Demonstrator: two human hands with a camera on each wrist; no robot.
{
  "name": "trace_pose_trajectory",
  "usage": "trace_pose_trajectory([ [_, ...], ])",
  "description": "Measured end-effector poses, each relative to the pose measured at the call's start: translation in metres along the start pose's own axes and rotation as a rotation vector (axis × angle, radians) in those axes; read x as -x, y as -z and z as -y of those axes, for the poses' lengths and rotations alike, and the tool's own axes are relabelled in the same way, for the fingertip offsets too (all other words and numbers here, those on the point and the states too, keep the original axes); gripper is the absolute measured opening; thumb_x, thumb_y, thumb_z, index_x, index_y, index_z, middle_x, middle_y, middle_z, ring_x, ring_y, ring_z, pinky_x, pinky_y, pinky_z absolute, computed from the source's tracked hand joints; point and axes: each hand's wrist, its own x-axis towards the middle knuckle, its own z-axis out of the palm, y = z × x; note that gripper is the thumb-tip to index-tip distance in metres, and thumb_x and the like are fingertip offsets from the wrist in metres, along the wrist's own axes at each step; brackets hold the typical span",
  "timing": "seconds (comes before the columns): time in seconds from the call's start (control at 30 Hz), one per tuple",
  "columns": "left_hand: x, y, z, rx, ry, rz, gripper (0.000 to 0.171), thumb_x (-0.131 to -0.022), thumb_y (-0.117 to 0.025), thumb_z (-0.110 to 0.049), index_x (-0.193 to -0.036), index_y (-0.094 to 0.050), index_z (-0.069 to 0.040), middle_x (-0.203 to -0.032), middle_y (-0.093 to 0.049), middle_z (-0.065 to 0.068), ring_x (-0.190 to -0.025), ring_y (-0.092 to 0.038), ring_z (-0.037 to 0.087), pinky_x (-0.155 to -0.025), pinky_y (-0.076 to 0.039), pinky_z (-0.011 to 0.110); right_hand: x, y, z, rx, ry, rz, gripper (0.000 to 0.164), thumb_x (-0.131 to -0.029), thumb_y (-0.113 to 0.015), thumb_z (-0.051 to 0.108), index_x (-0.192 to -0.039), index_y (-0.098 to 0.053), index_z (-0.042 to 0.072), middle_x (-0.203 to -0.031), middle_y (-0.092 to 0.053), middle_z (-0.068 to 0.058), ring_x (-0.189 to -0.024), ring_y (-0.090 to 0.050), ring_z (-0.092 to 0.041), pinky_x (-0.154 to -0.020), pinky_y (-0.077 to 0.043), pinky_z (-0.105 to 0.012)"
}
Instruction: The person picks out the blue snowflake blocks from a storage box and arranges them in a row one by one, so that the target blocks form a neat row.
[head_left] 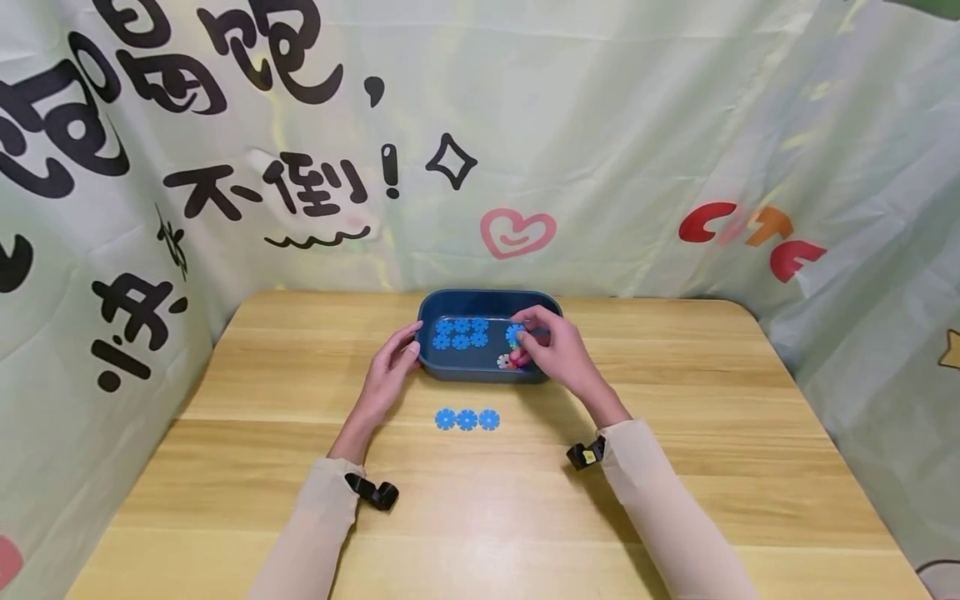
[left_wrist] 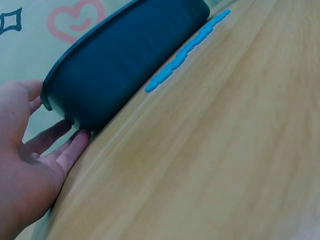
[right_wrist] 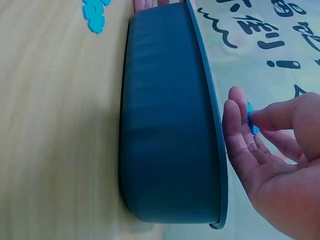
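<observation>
A dark blue oblong bin [head_left: 480, 374] stands at the table's back edge. My left hand [head_left: 389, 367] touches its left end, fingers spread against the outer wall in the left wrist view. Over the bin's right part, my right hand [head_left: 557, 348] pinches a blue notched disc [head_left: 514, 334] between thumb and fingers. The pinched disc [right_wrist: 252, 120] shows above the rim in the right wrist view. Several blue discs [head_left: 461, 333] lie in two rows in the bin's left half. Below the right hand, a whitish disc [head_left: 504, 362] and reddish pieces are partly hidden.
Three blue discs [head_left: 467, 419] lie in a row on the wooden table [head_left: 480, 517], in front of the bin. A printed cloth [head_left: 615, 167] hangs behind the table and at both sides.
</observation>
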Motion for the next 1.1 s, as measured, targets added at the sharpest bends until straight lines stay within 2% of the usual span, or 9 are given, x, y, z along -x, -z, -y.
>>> trace_pose_trajectory([
  [0.2, 0.0, 0.001, -0.001, -0.003, -0.004, 0.008, 0.045, -0.11, -0.049, -0.021, -0.154, -0.047, -0.01, -0.159, -0.04, 0.012, -0.14, -0.047, 0.033, -0.105, -0.05, 0.028, 0.014, 0.001, 0.0, -0.06, 0.022, -0.018, 0.023, -0.102, -0.063, 0.002, -0.124, -0.061, -0.005, -0.098, -0.066, -0.022, -0.075, -0.071, -0.036, -0.07, -0.064, -0.039],
  [0.37, 0.0, 0.0, -0.002, 0.002, -0.013, 0.012, 0.045, -0.111, -0.048, -0.019, -0.155, -0.045, -0.007, -0.16, -0.039, 0.014, -0.141, -0.045, 0.038, -0.107, -0.049, 0.034, 0.025, 0.0, -0.002, -0.091, 0.015, -0.017, 0.026, -0.101, -0.063, 0.001, -0.127, -0.062, -0.005, -0.101, -0.068, -0.026, -0.077, -0.07, -0.039, -0.069, -0.064, -0.04],
  [0.5, 0.0, 0.0, -0.002, 0.003, -0.005, 0.006, 0.045, -0.111, -0.049, -0.019, -0.154, -0.046, -0.008, -0.159, -0.04, 0.013, -0.141, -0.046, 0.036, -0.108, -0.049, 0.036, 0.033, -0.001, 0.0, -0.08, 0.012, -0.021, 0.026, -0.101, -0.065, 0.003, -0.125, -0.065, -0.003, -0.1, -0.07, -0.02, -0.079, -0.069, -0.033, -0.068, -0.063, -0.035],
  [0.6, 0.001, 0.0, -0.002, 0.004, -0.005, 0.006, 0.046, -0.11, -0.049, -0.02, -0.154, -0.046, -0.007, -0.159, -0.04, 0.013, -0.141, -0.046, 0.036, -0.108, -0.049, 0.036, 0.041, -0.001, 0.003, -0.064, 0.014, -0.035, 0.024, -0.1, -0.066, 0.004, -0.123, -0.067, -0.001, -0.099, -0.071, -0.016, -0.078, -0.069, -0.029, -0.07, -0.063, -0.035],
  [0.73, -0.002, -0.001, -0.002, 0.007, -0.009, 0.016, 0.046, -0.11, -0.049, -0.019, -0.154, -0.045, -0.005, -0.159, -0.04, 0.015, -0.141, -0.045, 0.038, -0.108, -0.048, 0.037, 0.05, 0.001, 0.001, -0.088, 0.01, -0.032, 0.024, -0.099, -0.066, 0.001, -0.123, -0.067, -0.003, -0.1, -0.071, -0.016, -0.081, -0.07, -0.037, -0.075, -0.064, -0.042],
  [0.83, -0.002, -0.001, -0.001, 0.011, -0.012, 0.019, 0.046, -0.11, -0.049, -0.018, -0.154, -0.046, -0.005, -0.159, -0.04, 0.015, -0.142, -0.044, 0.039, -0.108, -0.049, 0.036, 0.056, 0.001, 0.0, -0.1, -0.008, -0.023, 0.025, -0.098, -0.066, -0.001, -0.124, -0.066, -0.004, -0.101, -0.071, -0.016, -0.085, -0.071, -0.041, -0.076, -0.064, -0.039],
  [1.0, -0.001, -0.001, -0.001, 0.011, -0.017, 0.011, 0.046, -0.11, -0.049, -0.019, -0.154, -0.045, -0.005, -0.159, -0.039, 0.015, -0.141, -0.045, 0.039, -0.107, -0.049, 0.036, 0.064, 0.003, -0.001, -0.069, -0.03, -0.013, 0.032, -0.094, -0.071, -0.002, -0.126, -0.066, -0.002, -0.104, -0.071, -0.015, -0.089, -0.07, -0.032, -0.081, -0.062, -0.028],
  [1.1, -0.001, 0.0, 0.0, 0.013, -0.023, 0.007, 0.047, -0.11, -0.05, -0.02, -0.154, -0.045, -0.006, -0.159, -0.04, 0.015, -0.141, -0.045, 0.038, -0.106, -0.05, 0.033, 0.067, 0.002, -0.002, -0.052, -0.032, -0.008, 0.034, -0.092, -0.074, -0.002, -0.126, -0.067, 0.0, -0.107, -0.071, -0.014, -0.092, -0.066, -0.027, -0.084, -0.061, -0.028],
])
